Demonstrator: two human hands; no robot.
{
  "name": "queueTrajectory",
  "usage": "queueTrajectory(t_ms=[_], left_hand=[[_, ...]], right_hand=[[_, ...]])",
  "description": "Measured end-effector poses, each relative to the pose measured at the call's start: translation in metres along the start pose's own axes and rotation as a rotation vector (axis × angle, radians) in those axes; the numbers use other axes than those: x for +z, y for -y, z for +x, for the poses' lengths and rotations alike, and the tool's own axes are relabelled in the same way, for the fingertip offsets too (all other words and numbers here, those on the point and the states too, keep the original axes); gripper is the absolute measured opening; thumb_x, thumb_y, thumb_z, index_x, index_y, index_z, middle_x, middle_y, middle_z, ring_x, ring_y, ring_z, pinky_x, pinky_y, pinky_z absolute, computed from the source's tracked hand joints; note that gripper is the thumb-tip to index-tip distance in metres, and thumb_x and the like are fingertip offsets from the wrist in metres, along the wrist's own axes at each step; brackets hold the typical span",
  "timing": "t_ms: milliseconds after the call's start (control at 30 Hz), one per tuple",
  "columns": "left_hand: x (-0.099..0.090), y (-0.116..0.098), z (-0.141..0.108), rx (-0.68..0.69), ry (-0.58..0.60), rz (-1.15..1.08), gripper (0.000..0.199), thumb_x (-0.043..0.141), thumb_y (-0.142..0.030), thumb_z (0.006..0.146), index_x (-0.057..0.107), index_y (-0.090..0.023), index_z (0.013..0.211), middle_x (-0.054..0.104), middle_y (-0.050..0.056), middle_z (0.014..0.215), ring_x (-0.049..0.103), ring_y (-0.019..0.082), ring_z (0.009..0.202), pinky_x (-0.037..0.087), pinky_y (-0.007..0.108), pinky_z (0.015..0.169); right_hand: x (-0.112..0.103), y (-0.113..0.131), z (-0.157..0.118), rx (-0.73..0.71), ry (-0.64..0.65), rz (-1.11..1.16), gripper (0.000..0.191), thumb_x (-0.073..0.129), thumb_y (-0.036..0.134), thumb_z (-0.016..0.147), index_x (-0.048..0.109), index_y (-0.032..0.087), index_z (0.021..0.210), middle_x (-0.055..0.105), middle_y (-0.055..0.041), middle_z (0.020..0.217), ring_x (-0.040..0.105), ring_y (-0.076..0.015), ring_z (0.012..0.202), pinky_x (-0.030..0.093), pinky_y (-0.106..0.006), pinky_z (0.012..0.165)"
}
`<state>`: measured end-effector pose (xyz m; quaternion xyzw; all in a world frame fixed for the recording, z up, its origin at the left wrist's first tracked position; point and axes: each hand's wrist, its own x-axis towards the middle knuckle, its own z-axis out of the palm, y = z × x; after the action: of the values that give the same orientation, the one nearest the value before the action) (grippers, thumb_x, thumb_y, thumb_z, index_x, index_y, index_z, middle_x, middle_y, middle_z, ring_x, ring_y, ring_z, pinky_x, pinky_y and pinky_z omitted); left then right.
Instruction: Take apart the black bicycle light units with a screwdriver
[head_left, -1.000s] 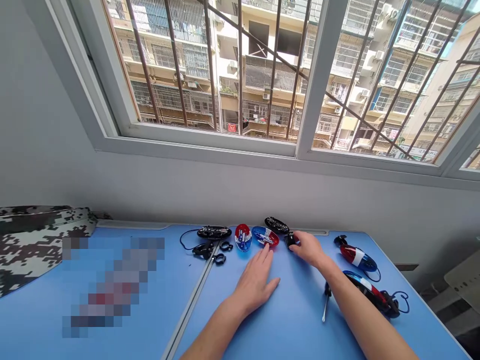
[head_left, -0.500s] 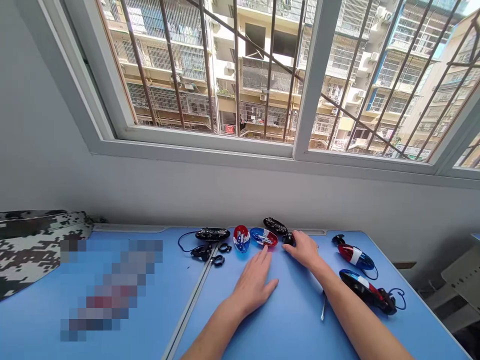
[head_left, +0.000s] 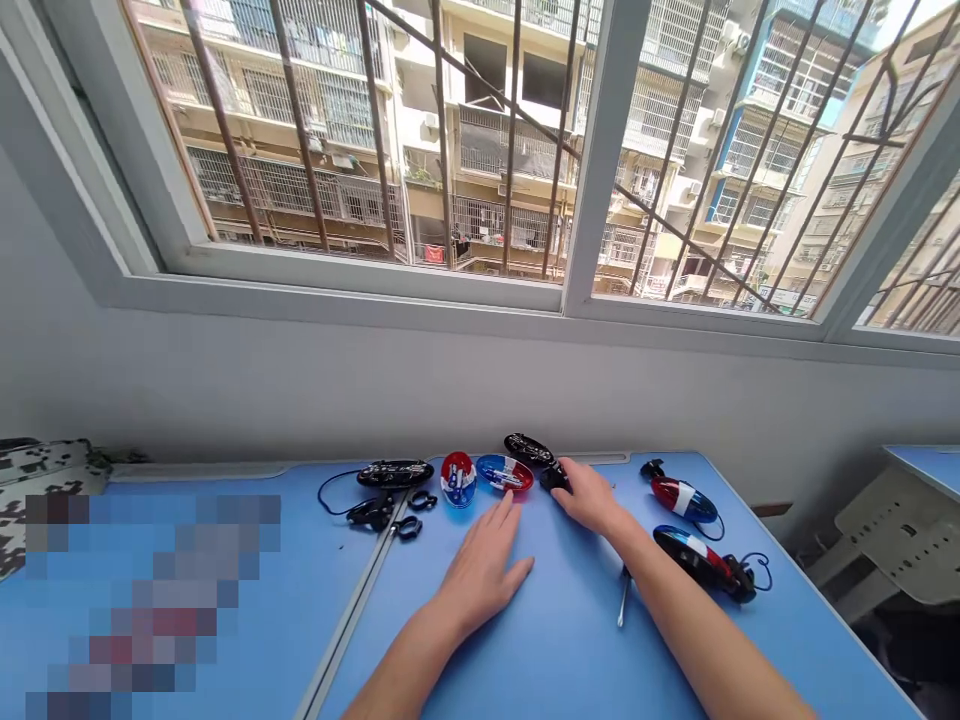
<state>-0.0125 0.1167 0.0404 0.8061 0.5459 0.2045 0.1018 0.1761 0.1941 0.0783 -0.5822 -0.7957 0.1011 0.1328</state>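
Observation:
My left hand [head_left: 484,560] lies open on the blue table, its fingertips at the lower edge of a blue-and-red clear shell [head_left: 505,474]. My right hand [head_left: 585,496] is closed round a small black part [head_left: 555,478] on the table, partly hidden by the fingers. A black oval piece [head_left: 529,450] lies just behind that part. Left of the blue-and-red shell sits a rounder red-and-blue shell [head_left: 458,479]. Farther left are another black oval piece [head_left: 395,473], a black part with a cable [head_left: 373,512] and two black ring clamps [head_left: 409,528].
Two red, white and blue lamp units [head_left: 684,499] with cables lie at the right. A screwdriver [head_left: 623,598] rests beside my right forearm. Camouflage fabric [head_left: 45,485] is at the far left. The wall and barred window rise behind the table [head_left: 555,640].
The view has shifted, so the table items appear farther left. My left hand stays flat by the shell, and my right hand remains at the black part.

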Motion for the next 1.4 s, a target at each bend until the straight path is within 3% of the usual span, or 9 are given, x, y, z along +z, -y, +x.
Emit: queueTrajectory(t_ms=[100, 267, 433, 567, 733, 833, 933, 1133, 1400], left_hand=[[0.005, 0.009, 0.002, 0.048, -0.064, 0.001, 0.056, 0.057, -0.032, 0.082, 0.052, -0.009, 0.133, 0.039, 0.022, 0.148, 0.041, 0.038, 0.134, 0.039, 0.053, 0.108], [0.01, 0.016, 0.005, 0.09, -0.076, 0.062, 0.054, 0.056, -0.035, 0.082, 0.056, -0.008, 0.129, 0.044, 0.022, 0.145, 0.046, 0.038, 0.131, 0.044, 0.052, 0.104], [0.013, 0.021, 0.007, 0.146, -0.153, 0.066, 0.046, 0.057, -0.035, 0.081, 0.062, -0.013, 0.121, 0.051, 0.019, 0.141, 0.053, 0.037, 0.126, 0.048, 0.051, 0.101], [0.011, 0.022, 0.01, 0.195, -0.279, 0.0, 0.034, 0.053, -0.034, 0.085, 0.067, -0.017, 0.111, 0.061, 0.014, 0.132, 0.06, 0.032, 0.118, 0.054, 0.046, 0.095], [0.008, 0.017, 0.012, 0.234, -0.462, -0.06, 0.034, 0.047, -0.037, 0.089, 0.07, -0.018, 0.105, 0.072, 0.011, 0.114, 0.068, 0.027, 0.105, 0.059, 0.039, 0.088], [0.008, 0.014, 0.013, 0.255, -0.496, -0.074, 0.034, 0.045, -0.039, 0.089, 0.07, -0.019, 0.102, 0.074, 0.009, 0.107, 0.07, 0.025, 0.099, 0.06, 0.036, 0.085], [0.006, 0.011, 0.013, 0.271, -0.473, -0.078, 0.034, 0.045, -0.039, 0.089, 0.07, -0.02, 0.1, 0.075, 0.009, 0.105, 0.071, 0.025, 0.097, 0.059, 0.036, 0.086], [0.005, 0.008, 0.011, 0.274, -0.429, -0.097, 0.033, 0.046, -0.041, 0.088, 0.071, -0.022, 0.097, 0.076, 0.007, 0.104, 0.072, 0.025, 0.095, 0.059, 0.036, 0.086], [0.007, -0.002, 0.008, 0.286, -0.35, -0.088, 0.032, 0.046, -0.037, 0.087, 0.072, -0.02, 0.095, 0.076, 0.009, 0.102, 0.073, 0.025, 0.093, 0.061, 0.034, 0.081]], right_hand=[[-0.004, 0.004, -0.004, -0.016, -0.001, -0.006, 0.032, 0.059, 0.027, 0.088, 0.056, 0.017, 0.118, 0.067, -0.0086, 0.106, 0.061, -0.0252, 0.102, 0.048, -0.036, 0.081], [-0.013, 0.009, -0.015, -0.063, 0.007, -0.03, 0.032, 0.058, 0.034, 0.093, 0.057, 0.017, 0.119, 0.06, -0.0081, 0.12, 0.061, -0.0218, 0.103, 0.052, -0.043, 0.087], [-0.037, 0.007, -0.034, -0.089, 0.0, -0.045, 0.031, 0.061, 0.033, 0.091, 0.059, 0.019, 0.118, 0.059, -0.0087, 0.125, 0.059, -0.0231, 0.108, 0.05, -0.042, 0.091], [-0.067, -0.017, -0.059, -0.062, -0.078, -0.042, 0.033, 0.06, 0.029, 0.089, 0.06, 0.022, 0.121, 0.062, -0.0078, 0.126, 0.056, -0.0254, 0.115, 0.047, -0.036, 0.094], [-0.088, -0.076, -0.099, 0.087, -0.183, -0.048, 0.03, 0.051, 0.028, 0.09, 0.064, 0.021, 0.116, 0.069, -0.0083, 0.111, 0.061, -0.0246, 0.104, 0.047, -0.037, 0.087], [-0.084, -0.105, -0.125, 0.172, -0.196, -0.047, 0.029, 0.049, 0.03, 0.09, 0.065, 0.022, 0.113, 0.07, -0.0079, 0.112, 0.062, -0.025, 0.104, 0.047, -0.037, 0.087], [-0.075, -0.12, -0.15, 0.21, -0.176, -0.032, 0.033, 0.049, 0.035, 0.089, 0.064, 0.022, 0.116, 0.069, -0.009, 0.116, 0.063, -0.0261, 0.106, 0.047, -0.038, 0.089], [-0.058, -0.12, -0.178, 0.174, -0.108, -0.011, 0.038, 0.06, 0.035, 0.082, 0.063, 0.025, 0.118, 0.07, -0.0064, 0.112, 0.062, -0.0269, 0.101, 0.046, -0.037, 0.087], [-0.043, -0.12, -0.185, 0.165, -0.156, -0.028, 0.035, 0.053, 0.035, 0.088, 0.06, 0.022, 0.12, 0.069, -0.0082, 0.111, 0.061, -0.0268, 0.1, 0.044, -0.04, 0.089]])
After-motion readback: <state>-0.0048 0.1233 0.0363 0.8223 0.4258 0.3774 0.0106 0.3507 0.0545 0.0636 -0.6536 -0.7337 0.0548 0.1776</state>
